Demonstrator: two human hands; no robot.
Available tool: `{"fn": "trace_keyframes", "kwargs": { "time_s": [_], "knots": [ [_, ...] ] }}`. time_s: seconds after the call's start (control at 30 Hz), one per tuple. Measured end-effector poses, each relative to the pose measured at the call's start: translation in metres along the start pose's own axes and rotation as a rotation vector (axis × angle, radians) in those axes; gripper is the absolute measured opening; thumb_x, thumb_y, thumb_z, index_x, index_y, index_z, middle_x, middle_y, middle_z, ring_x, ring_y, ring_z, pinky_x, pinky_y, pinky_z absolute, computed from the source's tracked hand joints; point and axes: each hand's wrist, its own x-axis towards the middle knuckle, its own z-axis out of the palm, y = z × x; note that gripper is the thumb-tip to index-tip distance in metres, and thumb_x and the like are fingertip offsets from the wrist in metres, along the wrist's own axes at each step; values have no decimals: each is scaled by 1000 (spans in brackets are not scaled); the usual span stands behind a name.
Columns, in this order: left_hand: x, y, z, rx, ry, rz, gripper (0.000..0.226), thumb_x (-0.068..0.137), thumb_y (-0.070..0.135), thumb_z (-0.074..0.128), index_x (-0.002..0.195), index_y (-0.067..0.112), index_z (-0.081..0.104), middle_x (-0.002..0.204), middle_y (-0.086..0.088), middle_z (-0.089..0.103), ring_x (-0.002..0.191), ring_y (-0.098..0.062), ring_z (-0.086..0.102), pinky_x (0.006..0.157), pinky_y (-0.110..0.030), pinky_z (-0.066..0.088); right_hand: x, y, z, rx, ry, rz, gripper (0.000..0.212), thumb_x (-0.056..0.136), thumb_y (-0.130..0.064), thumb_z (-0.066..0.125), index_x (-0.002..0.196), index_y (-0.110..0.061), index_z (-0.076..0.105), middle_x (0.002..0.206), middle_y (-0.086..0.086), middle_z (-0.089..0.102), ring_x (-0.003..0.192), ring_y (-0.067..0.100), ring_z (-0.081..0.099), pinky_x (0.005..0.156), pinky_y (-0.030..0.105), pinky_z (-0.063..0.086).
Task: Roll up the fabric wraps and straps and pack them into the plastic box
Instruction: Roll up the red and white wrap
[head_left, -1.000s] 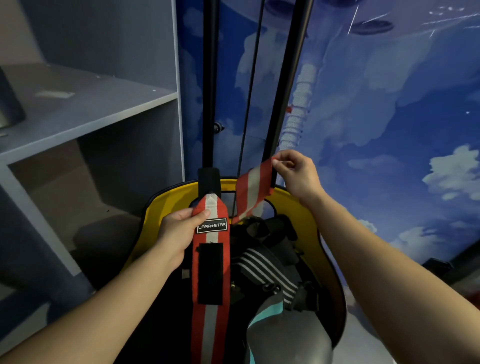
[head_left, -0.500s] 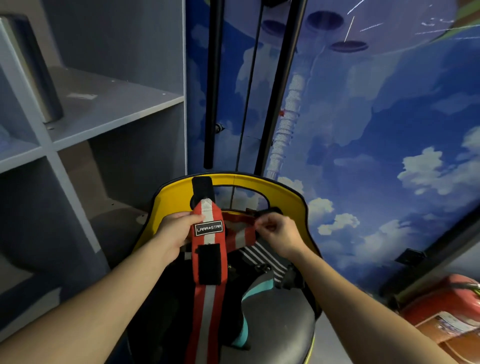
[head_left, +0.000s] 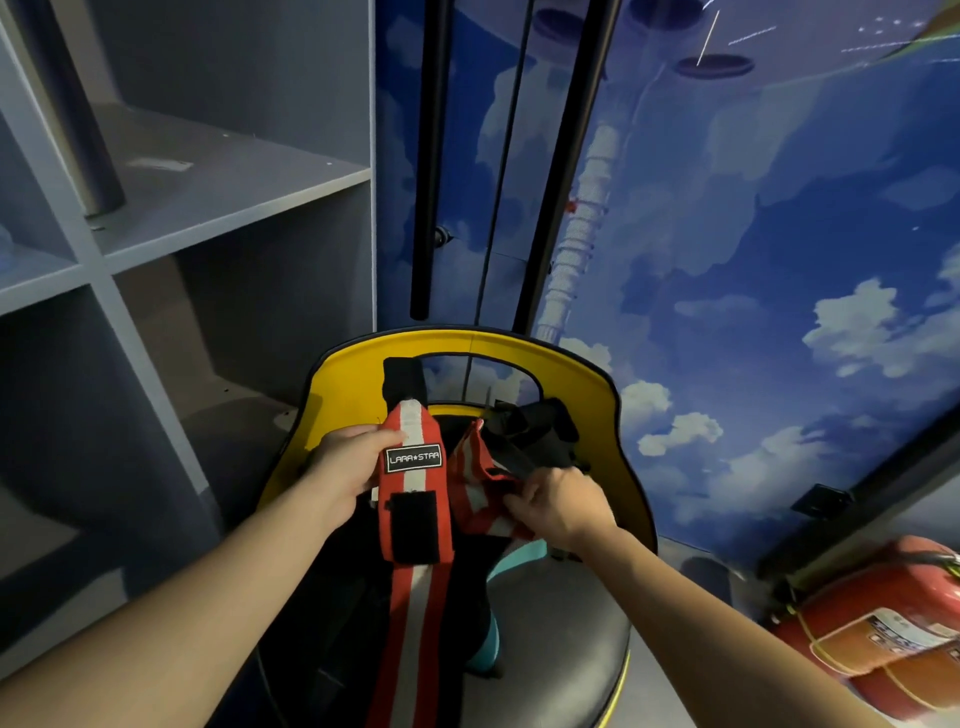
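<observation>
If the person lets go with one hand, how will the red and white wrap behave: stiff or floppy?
Probably floppy: the red and white wrap folds over the left hand and hangs limp below. It likely unrolls easily, since the part in the right hand is bunched loosely. It seems light; fingers alone hold it.

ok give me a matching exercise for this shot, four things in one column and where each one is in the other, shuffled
Things:
1. left hand
2. right hand
3. fire extinguisher
4. chair back

Places:
A. lower right corner, lying by the wall
B. gripping the wrap beside its label
C. yellow, curving behind both hands
D. pinching the bunched loose end of the wrap

Pairs: 1-B, 2-D, 3-A, 4-C
</observation>
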Motion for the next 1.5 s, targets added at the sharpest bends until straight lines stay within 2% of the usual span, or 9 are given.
{"fn": "trace_keyframes", "kwargs": {
  "time_s": [0.1,0.3,0.5,0.63,0.77,0.93,1.07,1.23,1.5],
  "knots": [
    [9,-3,1,16,-15,-1,13,86,15,76,99,16,74,88,-9,78,79,-25,74,69,-32,56,13,-13,-1,-240,154,6,56,78,-78,53,82,-23,63,82,-1,70,83,23,66,70,32,48],
    [22,-6,0,21,-24,-3,16,86,17,77,102,16,75,90,-8,79,83,-25,75,71,-34,56,41,-37,12,-169,219,29,67,80,-80,52,117,-24,56,114,-2,59,112,25,54,94,41,44],
    [26,-9,-2,20,-28,-11,20,87,18,77,106,15,75,93,-7,79,86,-25,75,73,-35,57,55,-49,10,216,84,46,41,88,-51,63,121,-27,67,111,2,73,105,26,65,85,38,52],
    [21,-7,2,26,-34,-10,22,86,18,78,107,14,74,93,-8,79,87,-26,75,73,-35,58,53,-51,3,347,70,75,38,91,-32,64,129,-30,67,121,1,72,110,23,66,89,33,53],
    [10,5,3,23,-39,15,21,86,16,78,106,14,74,94,-10,78,85,-26,75,73,-35,58,44,-52,-13,386,192,62,29,94,-34,63,122,-31,70,116,-4,73,107,20,67,88,33,54],
    [-15,26,3,-9,-47,65,16,84,13,78,100,15,76,91,-8,78,73,-20,71,63,-27,50,28,-60,-54,477,357,72,29,94,-47,64,114,-28,73,104,-4,75,97,18,69,80,35,56],
    [-43,45,4,-20,-49,135,14,84,15,78,97,16,77,87,-5,79,72,-19,73,62,-26,52,12,-66,-93,568,493,67,25,94,-44,66,108,-25,73,100,-2,74,95,20,67,78,36,54],
    [-86,77,3,-37,-64,267,11,87,19,77,97,19,79,91,-6,79,79,-21,75,71,-31,54,-5,-78,-144,689,622,42,17,92,-42,68,97,-26,71,85,-6,71,84,17,67,74,39,55],
    [-159,135,-1,-79,-38,498,9,92,24,72,101,24,73,83,2,79,74,-12,76,57,-21,57,-35,-102,-234,779,815,39,18,92,-43,67,87,-27,65,77,-12,64,82,17,65,70,37,52]
  ]
}}
